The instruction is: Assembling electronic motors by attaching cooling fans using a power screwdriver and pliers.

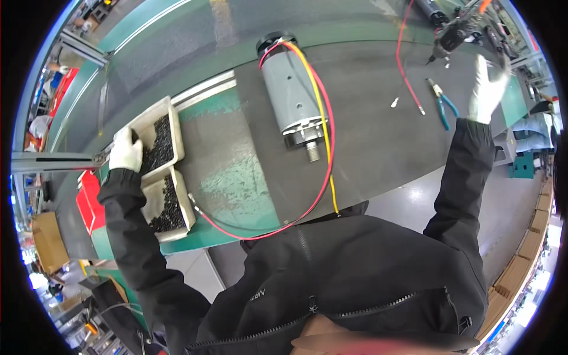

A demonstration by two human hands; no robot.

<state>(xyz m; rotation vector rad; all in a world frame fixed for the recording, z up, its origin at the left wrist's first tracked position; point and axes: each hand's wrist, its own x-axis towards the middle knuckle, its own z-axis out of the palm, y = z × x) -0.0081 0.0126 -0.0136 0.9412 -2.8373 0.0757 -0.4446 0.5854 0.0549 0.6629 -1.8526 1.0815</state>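
Note:
My left hand, in a white glove, is at the left rim of the upper white bin, its fingers curled beside small black parts. What lies between those fingers is too small to make out. My right hand, also gloved, is raised at the far right with thumb and fingers apart, holding nothing. Near it hangs a dark power screwdriver. Blue-handled pliers lie beside that hand. A grey cylindrical motor with red, yellow and black wires rests on the dark mat.
A second white bin of black parts stands nearer me. To its left is a red bin. Across the mat's right part runs a loose red cable. The motor's wires loop toward the table's front edge.

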